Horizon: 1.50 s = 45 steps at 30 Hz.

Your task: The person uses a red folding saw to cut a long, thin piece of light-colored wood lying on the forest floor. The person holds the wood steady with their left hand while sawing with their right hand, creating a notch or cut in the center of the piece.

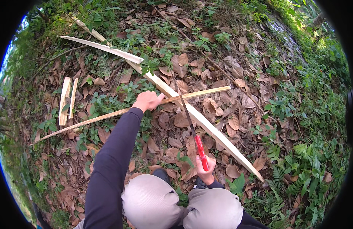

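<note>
Crouching on leaf litter, we pin a thin bamboo strip [108, 115] with our left hand [146, 101], fingers closed over it where it crosses a wider split plank [207, 125] lying diagonally. Our right hand [205, 172] grips the red handle of a long, narrow saw [188, 121], blade tip reaching toward the crossing. Step in hand, we judge: cutting the strip. Next move calls for steady downward pressure and a blade line clear of our thumb. Short offcuts [66, 100] lie well apart.

leaf-strewn ground [237, 49], long split slats [207, 124], short wood pieces [64, 100]
</note>
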Tool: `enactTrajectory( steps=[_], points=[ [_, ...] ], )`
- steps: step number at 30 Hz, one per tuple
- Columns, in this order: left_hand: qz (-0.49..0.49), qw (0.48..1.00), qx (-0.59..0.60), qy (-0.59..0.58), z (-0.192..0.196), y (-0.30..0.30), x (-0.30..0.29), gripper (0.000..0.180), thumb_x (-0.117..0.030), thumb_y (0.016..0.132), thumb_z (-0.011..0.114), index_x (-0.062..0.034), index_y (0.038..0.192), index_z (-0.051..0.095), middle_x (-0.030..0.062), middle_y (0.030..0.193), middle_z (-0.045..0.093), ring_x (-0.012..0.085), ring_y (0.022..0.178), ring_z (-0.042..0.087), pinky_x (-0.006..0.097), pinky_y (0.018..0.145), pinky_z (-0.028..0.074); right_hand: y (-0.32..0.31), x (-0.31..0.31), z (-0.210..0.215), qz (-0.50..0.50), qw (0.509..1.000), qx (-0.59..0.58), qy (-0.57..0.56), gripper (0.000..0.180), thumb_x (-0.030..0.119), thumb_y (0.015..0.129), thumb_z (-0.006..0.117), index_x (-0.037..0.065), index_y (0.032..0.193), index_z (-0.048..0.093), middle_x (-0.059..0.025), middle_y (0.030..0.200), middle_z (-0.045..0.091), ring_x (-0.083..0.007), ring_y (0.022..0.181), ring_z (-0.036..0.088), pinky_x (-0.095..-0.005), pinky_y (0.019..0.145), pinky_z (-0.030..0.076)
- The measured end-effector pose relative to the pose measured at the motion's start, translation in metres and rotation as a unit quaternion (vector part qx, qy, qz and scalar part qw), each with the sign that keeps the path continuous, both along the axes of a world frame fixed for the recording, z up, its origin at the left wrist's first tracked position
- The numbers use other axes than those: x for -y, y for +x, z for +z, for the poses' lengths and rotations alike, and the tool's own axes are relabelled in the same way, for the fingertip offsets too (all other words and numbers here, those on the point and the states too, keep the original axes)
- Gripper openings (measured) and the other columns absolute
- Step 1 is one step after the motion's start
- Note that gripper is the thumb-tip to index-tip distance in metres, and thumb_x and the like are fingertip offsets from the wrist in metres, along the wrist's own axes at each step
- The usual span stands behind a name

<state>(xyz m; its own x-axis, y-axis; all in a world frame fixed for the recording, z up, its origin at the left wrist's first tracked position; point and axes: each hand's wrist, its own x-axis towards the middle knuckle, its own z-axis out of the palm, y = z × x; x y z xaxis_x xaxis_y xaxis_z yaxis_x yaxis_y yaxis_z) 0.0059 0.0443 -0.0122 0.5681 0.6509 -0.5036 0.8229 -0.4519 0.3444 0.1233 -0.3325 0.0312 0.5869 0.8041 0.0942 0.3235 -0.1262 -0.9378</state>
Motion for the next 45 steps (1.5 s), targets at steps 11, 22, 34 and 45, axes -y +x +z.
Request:
enactTrajectory(
  steps=[11, 22, 34, 45],
  points=[
    [0.083, 0.993, 0.047, 0.071, -0.004, 0.004, 0.024, 0.059, -0.046, 0.099, 0.042, 0.0025, 0.087, 0.074, 0.0307, 0.095, 0.069, 0.0468, 0.094, 0.066, 0.052, 0.089, 0.051, 0.004, -0.035, 0.004, 0.035, 0.999, 0.039, 0.004, 0.010, 0.000, 0.080, 0.068, 0.002, 0.072, 0.062, -0.0077, 0.051, 0.047, -0.0230, 0.040, 0.050, -0.0340, 0.045, 0.038],
    [0.034, 0.989, 0.101, 0.105, -0.016, -0.002, 0.020, 0.061, -0.045, 0.101, 0.040, 0.0023, 0.081, 0.073, 0.0299, 0.088, 0.068, 0.0470, 0.087, 0.066, 0.053, 0.084, 0.052, -0.002, -0.048, -0.001, 0.039, 0.996, -0.075, 0.033, 0.023, 0.011, 0.093, 0.067, -0.001, 0.074, 0.062, -0.0041, 0.059, 0.061, -0.0131, 0.047, 0.057, -0.0270, 0.046, 0.044],
    [0.027, 0.986, 0.110, 0.123, -0.015, 0.002, 0.023, 0.059, -0.041, 0.100, 0.040, 0.0024, 0.075, 0.071, 0.0294, 0.082, 0.067, 0.0468, 0.083, 0.066, 0.054, 0.080, 0.053, 0.013, -0.055, 0.000, 0.033, 0.997, 0.064, 0.032, 0.023, 0.002, 0.086, 0.068, 0.004, 0.067, 0.055, -0.0023, 0.051, 0.045, -0.0131, 0.039, 0.045, -0.0309, 0.043, 0.033],
    [-0.039, 0.970, 0.162, 0.178, -0.003, 0.000, 0.031, 0.064, -0.054, 0.097, 0.050, -0.0039, 0.064, 0.070, 0.0198, 0.064, 0.064, 0.0406, 0.067, 0.065, 0.050, 0.066, 0.052, 0.003, -0.050, 0.007, 0.000, 1.000, -0.018, 0.026, 0.016, 0.003, 0.084, 0.065, 0.001, 0.069, 0.059, -0.0023, 0.050, 0.043, -0.0122, 0.040, 0.045, -0.0320, 0.043, 0.034]
  ],
)
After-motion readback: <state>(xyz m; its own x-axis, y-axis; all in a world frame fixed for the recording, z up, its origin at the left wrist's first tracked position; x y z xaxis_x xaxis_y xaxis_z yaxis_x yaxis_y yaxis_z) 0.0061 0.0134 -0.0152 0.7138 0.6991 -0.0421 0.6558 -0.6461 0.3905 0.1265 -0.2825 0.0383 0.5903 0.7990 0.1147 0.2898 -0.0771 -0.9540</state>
